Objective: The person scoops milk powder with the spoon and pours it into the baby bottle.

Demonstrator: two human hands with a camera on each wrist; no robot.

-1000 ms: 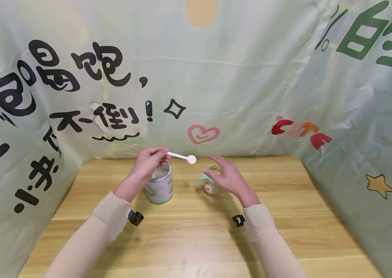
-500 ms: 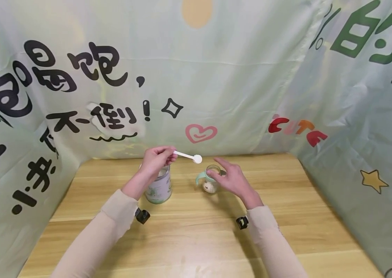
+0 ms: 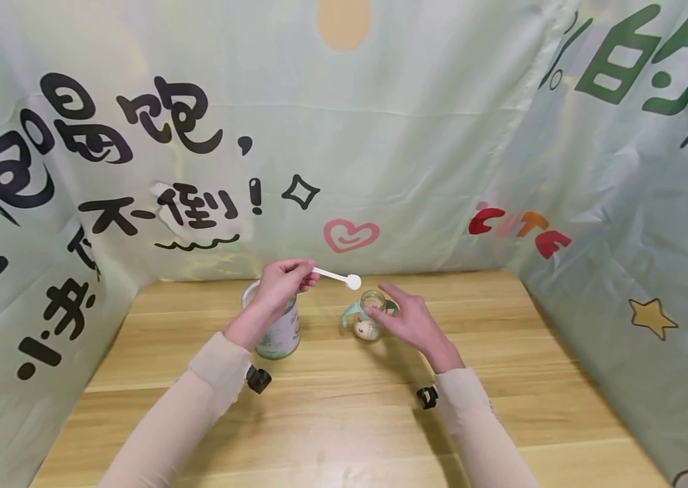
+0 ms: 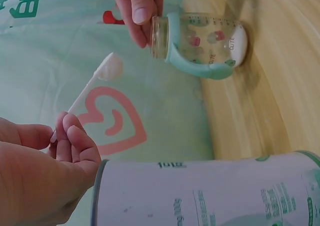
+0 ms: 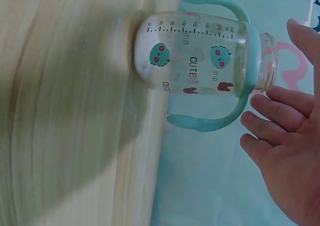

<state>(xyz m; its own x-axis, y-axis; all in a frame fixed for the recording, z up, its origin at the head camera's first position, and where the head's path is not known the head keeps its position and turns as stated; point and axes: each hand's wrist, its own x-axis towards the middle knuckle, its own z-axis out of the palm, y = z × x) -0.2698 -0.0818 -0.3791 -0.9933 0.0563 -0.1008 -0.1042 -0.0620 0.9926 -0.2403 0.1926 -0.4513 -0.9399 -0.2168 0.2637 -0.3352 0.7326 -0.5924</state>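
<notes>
Left hand [image 3: 282, 288]: thumb and fingers pinch the handle end of a scoop; held in the air, by the tin's upper rim.

Scoop [image 4: 108, 68]: white, long thin handle, small round bowl; bowl raised, pointing toward the right hand, near the bottle's mouth but apart from it.

Right hand [image 3: 409, 320]: fingers spread and thumb apart, gripping nothing; beside the bottle's neck. Whether a fingertip touches the rim, cannot tell.

Bottle [image 5: 195, 58]: clear, upright on the table, to the right of the tin; mint-green collar with two curved handles, measuring scale, "CUTE" lettering and small printed figures; mouth uncovered; a whitish area at the base.

Tin [image 3: 279, 337]: pale lilac with green print, metal rim, upright, top uncovered; partly behind the left hand and forearm.

Table [image 3: 331, 420]: light wood grain, under tin and bottle.

Sleeves [image 3: 218, 369]: cream, one on each arm; a small black device [image 3: 259, 379] at each wrist.

Cloth backdrop [image 3: 429, 163]: pale green, around the table; dark and green characters, pink heart [image 3: 351, 251], yellow star [image 3: 652, 318].
</notes>
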